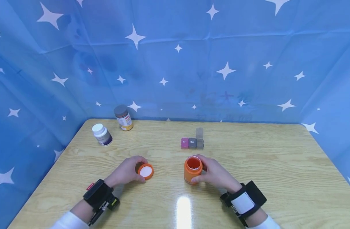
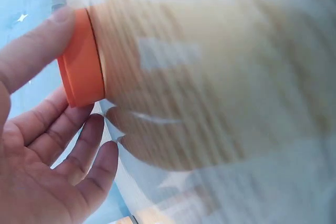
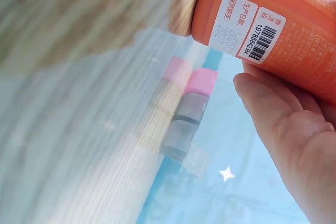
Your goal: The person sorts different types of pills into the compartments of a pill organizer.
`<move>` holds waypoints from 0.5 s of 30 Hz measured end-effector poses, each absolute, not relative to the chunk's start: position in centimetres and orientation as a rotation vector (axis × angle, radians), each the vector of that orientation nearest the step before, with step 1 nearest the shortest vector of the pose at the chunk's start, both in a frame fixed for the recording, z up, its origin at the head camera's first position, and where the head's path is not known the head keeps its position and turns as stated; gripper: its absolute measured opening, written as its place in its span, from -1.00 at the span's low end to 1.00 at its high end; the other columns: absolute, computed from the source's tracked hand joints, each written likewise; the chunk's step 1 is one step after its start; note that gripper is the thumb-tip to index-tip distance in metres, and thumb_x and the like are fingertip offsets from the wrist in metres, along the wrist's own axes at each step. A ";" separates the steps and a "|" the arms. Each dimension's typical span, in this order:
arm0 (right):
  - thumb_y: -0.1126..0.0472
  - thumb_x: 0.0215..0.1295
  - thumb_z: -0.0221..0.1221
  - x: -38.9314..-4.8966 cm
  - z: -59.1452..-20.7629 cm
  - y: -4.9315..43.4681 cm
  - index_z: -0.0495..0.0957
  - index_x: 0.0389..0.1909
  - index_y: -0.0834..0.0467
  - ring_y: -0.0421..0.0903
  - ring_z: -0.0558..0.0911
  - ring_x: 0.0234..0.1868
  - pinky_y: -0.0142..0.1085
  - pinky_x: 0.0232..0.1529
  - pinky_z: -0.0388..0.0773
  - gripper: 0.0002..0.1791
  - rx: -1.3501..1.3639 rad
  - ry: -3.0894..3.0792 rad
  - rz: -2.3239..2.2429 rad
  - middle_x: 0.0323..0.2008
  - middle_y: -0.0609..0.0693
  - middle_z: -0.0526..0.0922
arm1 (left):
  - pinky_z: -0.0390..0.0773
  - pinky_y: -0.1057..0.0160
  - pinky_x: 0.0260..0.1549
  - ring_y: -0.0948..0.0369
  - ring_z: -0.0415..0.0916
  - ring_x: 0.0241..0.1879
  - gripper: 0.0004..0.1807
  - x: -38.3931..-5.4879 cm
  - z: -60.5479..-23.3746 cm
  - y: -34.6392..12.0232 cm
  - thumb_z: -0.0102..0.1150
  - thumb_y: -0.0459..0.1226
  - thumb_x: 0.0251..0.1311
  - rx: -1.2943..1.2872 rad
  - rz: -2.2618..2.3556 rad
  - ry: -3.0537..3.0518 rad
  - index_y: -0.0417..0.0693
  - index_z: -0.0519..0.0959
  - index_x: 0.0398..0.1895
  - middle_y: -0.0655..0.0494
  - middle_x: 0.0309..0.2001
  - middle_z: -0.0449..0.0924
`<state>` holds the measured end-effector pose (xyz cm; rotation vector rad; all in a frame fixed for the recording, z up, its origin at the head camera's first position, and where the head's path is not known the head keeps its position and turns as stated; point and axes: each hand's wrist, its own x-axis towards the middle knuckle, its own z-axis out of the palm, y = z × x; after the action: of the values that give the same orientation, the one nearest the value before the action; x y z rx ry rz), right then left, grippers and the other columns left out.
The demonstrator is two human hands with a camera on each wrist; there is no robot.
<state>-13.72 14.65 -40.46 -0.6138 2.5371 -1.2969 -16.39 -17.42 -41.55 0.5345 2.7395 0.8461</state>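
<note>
My left hand (image 1: pixel 131 170) pinches an orange lid (image 1: pixel 146 171), white inside up, as my right hand (image 1: pixel 216 173) grips an open orange bottle (image 1: pixel 191 175) upright on the tabletop (image 1: pixel 263 152). Beyond the bottle sits a three-compartment box (image 1: pixel 192 143), right flap raised; a white-capped bottle (image 1: pixel 102 135) stands at far left.

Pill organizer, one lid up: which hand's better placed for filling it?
Probably the right hand: it holds the open orange bottle nearer the pill organizer; the left hand, farther off, holds the orange cap.
</note>
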 end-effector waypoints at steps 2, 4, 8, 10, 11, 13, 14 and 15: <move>0.13 -0.13 0.42 -13.8 -40.5 14.6 0.41 0.11 0.11 -0.01 0.55 0.06 -0.02 0.10 0.45 -0.31 -0.610 2.540 -1.294 0.01 0.00 0.59 | 0.42 0.03 0.02 0.14 0.44 -0.08 -0.43 -16.4 -41.6 -17.3 0.51 -0.32 -0.32 0.525 0.827 2.754 -0.11 0.52 -0.10 0.08 -0.11 0.56; 0.13 -0.12 0.42 -13.8 -40.5 14.6 0.41 0.11 0.10 -0.02 0.56 0.06 -0.02 0.10 0.45 -0.31 -0.606 2.538 -1.296 0.01 0.00 0.59 | 0.42 0.04 0.01 0.15 0.43 -0.08 -0.43 -16.5 -41.6 -17.2 0.51 -0.32 -0.32 0.531 0.801 2.762 -0.11 0.51 -0.11 0.08 -0.11 0.55; 0.14 -0.12 0.41 -13.8 -40.4 14.6 0.41 0.12 0.11 -0.02 0.55 0.06 -0.02 0.11 0.44 -0.31 -0.603 2.529 -1.303 0.02 0.00 0.59 | 0.41 0.01 0.04 0.08 0.40 0.01 -0.25 -16.8 -41.1 -17.1 0.52 -0.24 -0.31 0.559 0.788 2.724 -0.15 0.43 0.08 -0.01 0.02 0.48; 0.14 -0.12 0.41 -13.8 -40.5 14.6 0.40 0.12 0.11 -0.01 0.55 0.07 -0.02 0.11 0.44 -0.31 -0.605 2.528 -1.304 0.02 0.00 0.58 | 0.39 -0.02 0.07 0.02 0.36 0.08 -0.17 -17.2 -40.5 -16.7 0.49 -0.19 -0.24 0.574 0.802 2.725 -0.17 0.34 0.19 -0.10 0.11 0.41; 0.14 -0.12 0.41 -13.8 -40.5 14.6 0.41 0.12 0.11 -0.01 0.55 0.07 -0.02 0.11 0.45 -0.31 -0.604 2.529 -1.304 0.02 0.00 0.58 | 0.38 -0.04 0.09 -0.02 0.34 0.12 -0.14 -17.4 -40.1 -16.4 0.46 -0.17 -0.19 0.571 0.821 2.727 -0.17 0.29 0.24 -0.13 0.15 0.37; 0.15 -0.12 0.41 -13.7 -40.5 14.6 0.41 0.12 0.10 -0.01 0.55 0.07 -0.02 0.11 0.45 -0.31 -0.599 2.525 -1.307 0.02 0.00 0.58 | 0.36 -0.06 0.11 -0.08 0.30 0.18 -0.17 -18.0 -39.2 -15.4 0.39 -0.15 -0.08 0.554 0.860 2.756 -0.18 0.25 0.28 -0.17 0.21 0.31; 0.15 -0.13 0.41 -13.7 -40.5 14.6 0.41 0.12 0.10 -0.01 0.55 0.07 -0.02 0.11 0.44 -0.31 -0.598 2.523 -1.308 0.02 0.00 0.58 | 0.36 -0.07 0.12 -0.09 0.29 0.20 -0.20 -18.4 -38.8 -14.8 0.35 -0.16 -0.02 0.551 0.877 2.772 -0.19 0.24 0.29 -0.18 0.23 0.30; 0.15 -0.13 0.41 -13.7 -40.6 14.6 0.41 0.11 0.10 -0.01 0.55 0.07 -0.02 0.11 0.44 -0.31 -0.598 2.521 -1.308 0.02 0.00 0.58 | 0.35 -0.07 0.14 -0.09 0.28 0.21 -0.24 -18.8 -38.4 -14.1 0.32 -0.16 0.02 0.545 0.894 2.783 -0.19 0.24 0.29 -0.17 0.24 0.29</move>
<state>-13.70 14.60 -40.55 -0.5978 2.5208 -1.3082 -18.80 -14.09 -38.45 0.5451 2.7834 0.8941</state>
